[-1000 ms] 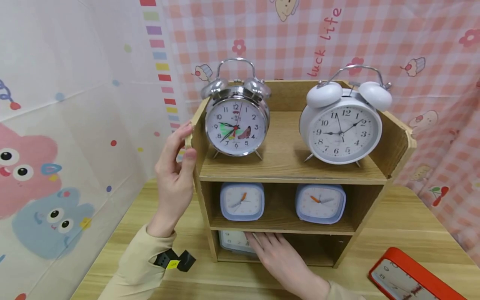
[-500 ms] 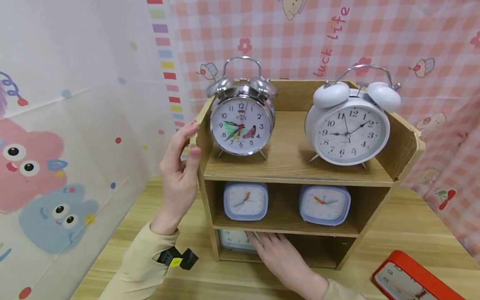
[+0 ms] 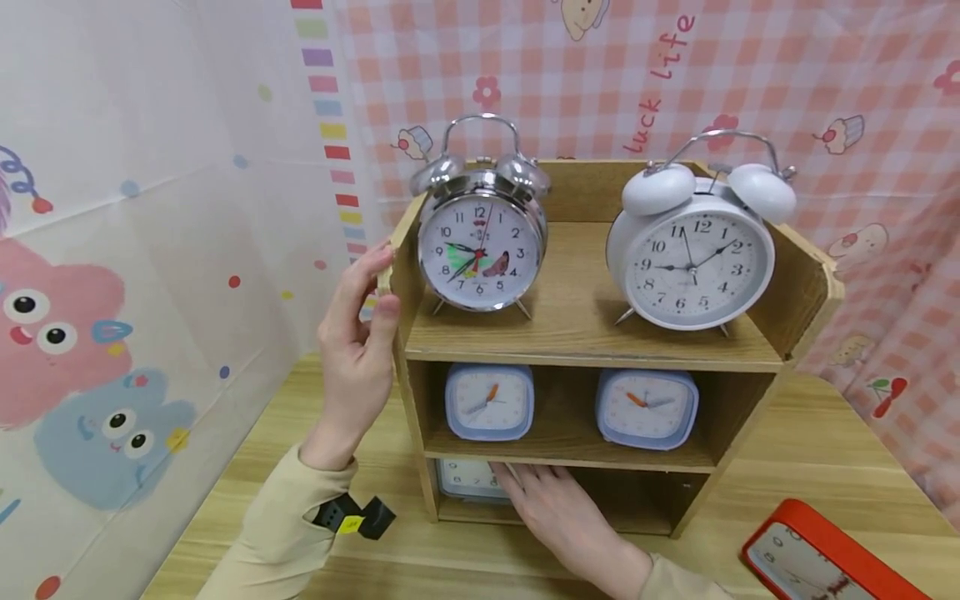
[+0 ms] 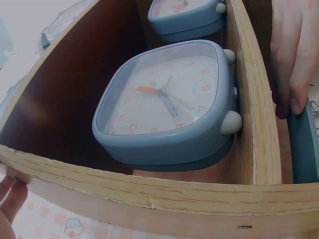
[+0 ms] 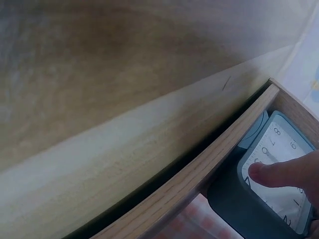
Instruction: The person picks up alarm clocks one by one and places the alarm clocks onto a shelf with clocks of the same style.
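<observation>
My right hand reaches into the bottom compartment of a wooden shelf and holds a blue-framed square clock at its left end. In the right wrist view the thumb lies across that clock's white face; in the left wrist view the fingers touch its frame. My left hand rests against the shelf's left side panel, finger and thumb at the front edge. Just inside that panel, two small blue alarm clocks stand in the middle compartment.
On top stand a silver twin-bell clock and a white twin-bell clock. A red-framed clock lies on the wooden table at the right. Behind the shelf hangs a pink checked cloth.
The head view has shifted slightly, so the shelf sits a little farther right in it. Both hands keep their places on the shelf and the bottom clock.
</observation>
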Motion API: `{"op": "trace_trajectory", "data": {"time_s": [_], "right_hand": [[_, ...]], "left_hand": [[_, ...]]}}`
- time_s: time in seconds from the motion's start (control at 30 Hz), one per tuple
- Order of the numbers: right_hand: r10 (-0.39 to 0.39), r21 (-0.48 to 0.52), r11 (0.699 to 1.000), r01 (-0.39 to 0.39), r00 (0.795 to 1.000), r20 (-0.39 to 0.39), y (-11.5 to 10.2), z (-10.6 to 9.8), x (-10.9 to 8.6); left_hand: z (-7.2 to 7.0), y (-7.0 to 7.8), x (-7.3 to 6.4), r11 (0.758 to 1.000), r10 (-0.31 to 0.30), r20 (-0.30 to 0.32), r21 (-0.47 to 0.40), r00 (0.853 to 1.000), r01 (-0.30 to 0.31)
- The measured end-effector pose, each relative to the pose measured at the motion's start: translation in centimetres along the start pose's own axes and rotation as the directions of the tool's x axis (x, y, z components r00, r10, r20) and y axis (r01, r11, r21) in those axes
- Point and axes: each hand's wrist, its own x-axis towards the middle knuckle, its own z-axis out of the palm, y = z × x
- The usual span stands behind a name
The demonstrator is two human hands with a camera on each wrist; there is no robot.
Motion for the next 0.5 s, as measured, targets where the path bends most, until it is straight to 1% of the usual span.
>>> {"op": "trace_trajectory", "data": {"time_s": [0.13,0.2,0.37,0.5], "right_hand": [[-0.005,0.005,1.0,0.005,0.999,0.035,0.0,-0.1,-0.1],[-0.003,0.02,1.0,0.002,0.999,0.041,-0.1,-0.1,-0.2],[0.021,0.123,0.992,-0.023,1.0,0.012,-0.2,-0.3,-0.7],[0.013,0.198,0.98,-0.013,1.0,0.001,-0.2,-0.9,-1.2]], "left_hand": [[0.0,-0.1,0.0,1.0,-0.001,-0.001,-0.004,1.0,0.001],[0.0,-0.1,0.0,1.0,0.0,-0.001,-0.007,1.0,0.0],[0.1,-0.1,0.0,1.0,0.002,0.0,-0.006,1.0,-0.002],[0.0,-0.1,0.1,1.0,0.003,-0.001,-0.001,1.0,-0.003]]}}
